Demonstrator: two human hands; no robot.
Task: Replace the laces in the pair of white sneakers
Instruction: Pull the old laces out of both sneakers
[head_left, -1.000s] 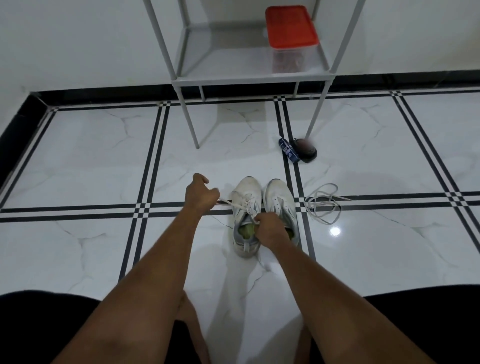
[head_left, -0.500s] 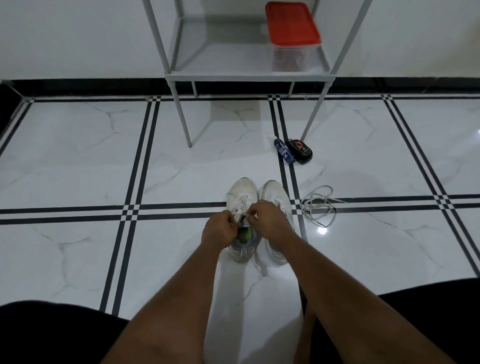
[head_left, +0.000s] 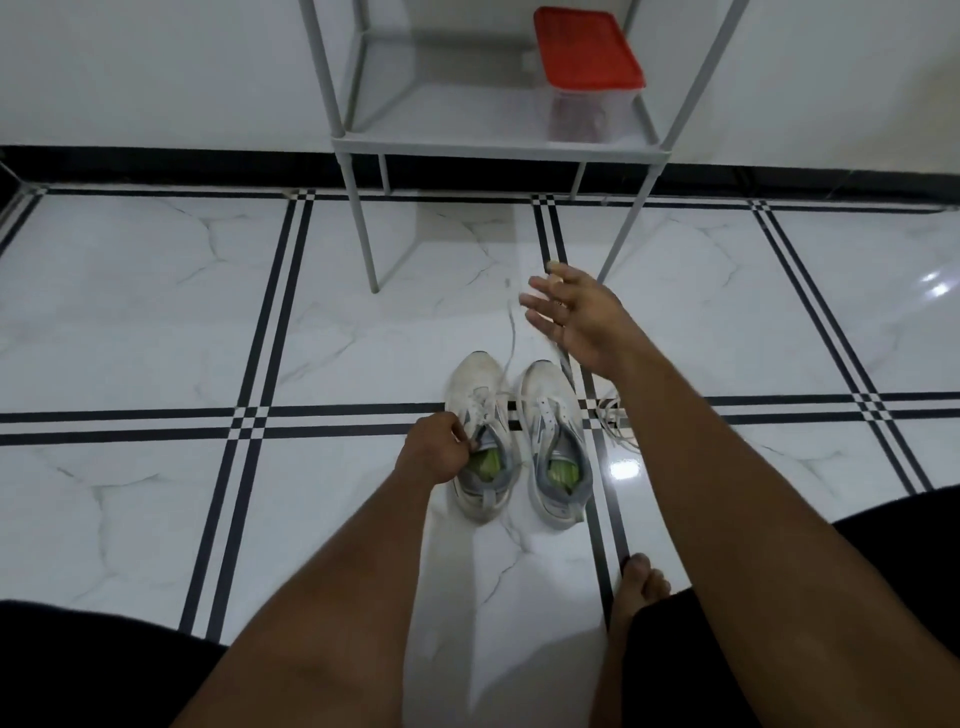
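While the left hand is pinching the eyelet edge of the left white sneaker with the green insole, the right hand is hanging raised beyond the toes, fingers spread and relaxed. A thin white lace is rising from that sneaker toward the right hand; whether the lace is caught between the fingers or slipping free, I cannot tell. The matching right white sneaker is standing just beside the first, both near the crossing of black lines on the white marble-pattern tiled floor. A loose coil of white lace is lying on the floor just beside the right sneaker, partly hidden by the forearm.

Judgement: the step in hand is probably drawing lace through the left sneaker's eyelets, though whether threading or unlacing is unclear; the right sneaker's eyelets are looking bare. The next move is calling for a firm hold on the lace end while the left hand is steadying the upper.
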